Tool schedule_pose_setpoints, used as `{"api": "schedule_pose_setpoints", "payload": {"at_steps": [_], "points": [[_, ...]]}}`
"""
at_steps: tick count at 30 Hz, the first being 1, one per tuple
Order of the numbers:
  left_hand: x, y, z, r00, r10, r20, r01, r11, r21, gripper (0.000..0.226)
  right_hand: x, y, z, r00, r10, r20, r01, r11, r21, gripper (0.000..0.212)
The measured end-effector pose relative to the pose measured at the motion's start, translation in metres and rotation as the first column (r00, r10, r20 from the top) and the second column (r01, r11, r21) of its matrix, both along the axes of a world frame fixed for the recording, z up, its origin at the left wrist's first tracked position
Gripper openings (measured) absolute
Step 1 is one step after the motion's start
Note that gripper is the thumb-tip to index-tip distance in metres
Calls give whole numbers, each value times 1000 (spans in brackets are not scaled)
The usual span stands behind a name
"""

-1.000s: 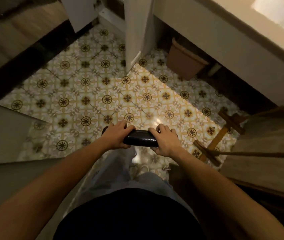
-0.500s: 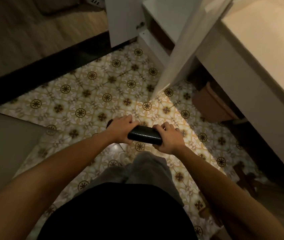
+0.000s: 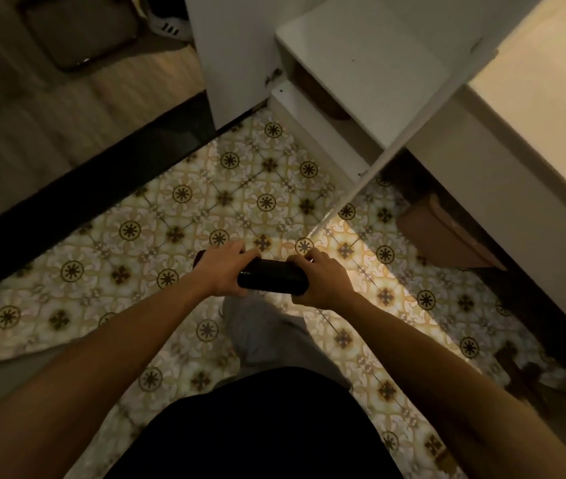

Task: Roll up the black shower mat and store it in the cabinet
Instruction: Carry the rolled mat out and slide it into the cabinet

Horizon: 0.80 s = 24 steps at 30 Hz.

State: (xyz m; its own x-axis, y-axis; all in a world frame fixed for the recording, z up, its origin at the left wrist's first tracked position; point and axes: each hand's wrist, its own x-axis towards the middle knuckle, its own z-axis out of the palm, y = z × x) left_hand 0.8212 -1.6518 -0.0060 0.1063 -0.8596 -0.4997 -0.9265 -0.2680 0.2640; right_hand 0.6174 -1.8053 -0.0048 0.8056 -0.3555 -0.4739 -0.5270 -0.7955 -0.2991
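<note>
The black shower mat (image 3: 272, 280) is a tight roll held level in front of me, above the patterned floor. My left hand (image 3: 223, 273) grips its left end and my right hand (image 3: 319, 282) grips its right end; only the middle of the roll shows between them. The white cabinet (image 3: 350, 69) stands open ahead and to the right, with a shelf and a lower compartment showing. Its left door (image 3: 231, 60) and its right door (image 3: 409, 140) both swing out over the floor.
A brown bin (image 3: 444, 236) sits under the white counter (image 3: 544, 98) at the right. A black threshold strip (image 3: 77, 198) divides the patterned tile from wood flooring, where a dark mat (image 3: 77, 32) and a shoe (image 3: 171, 25) lie.
My view has swung toward the open cabinet, which now sits closer and more central. Both hands keep the same grip on the rolled mat. The wooden stand at the right has almost left view.
</note>
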Motion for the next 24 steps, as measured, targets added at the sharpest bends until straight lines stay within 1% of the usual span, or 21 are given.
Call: {"api": "schedule_pose_setpoints", "payload": {"at_steps": [3,6,9,11,15,19,21,24], "points": [[50,-30,-1,1000,-19,-7,19,998,53,79,49,-22,-2,999,-41,-35,43,998,44,81],[99,-57,3,998,-16,-60,20,997,68,80,96,-46,-1,997,-58,-45,61,996,68,83],[146,-86,8,996,-47,-70,49,998,29,81,140,-73,5,996,-75,-45,79,994,75,81],[173,-105,11,996,-72,-50,72,997,-2,81,164,-93,8,996,-81,-36,83,994,64,81],[222,-158,14,986,-163,-16,163,987,0,82,205,-132,11,986,-166,-28,168,982,81,81],[271,-223,8,960,-280,-1,280,959,50,81,245,-170,3,953,-291,-79,298,949,106,83],[298,-257,-2,933,-361,8,360,931,60,82,270,-193,-6,932,-347,-102,357,927,113,81],[340,-309,-26,867,-498,15,497,867,33,81,305,-228,-26,892,-433,-129,448,884,134,75]]}}
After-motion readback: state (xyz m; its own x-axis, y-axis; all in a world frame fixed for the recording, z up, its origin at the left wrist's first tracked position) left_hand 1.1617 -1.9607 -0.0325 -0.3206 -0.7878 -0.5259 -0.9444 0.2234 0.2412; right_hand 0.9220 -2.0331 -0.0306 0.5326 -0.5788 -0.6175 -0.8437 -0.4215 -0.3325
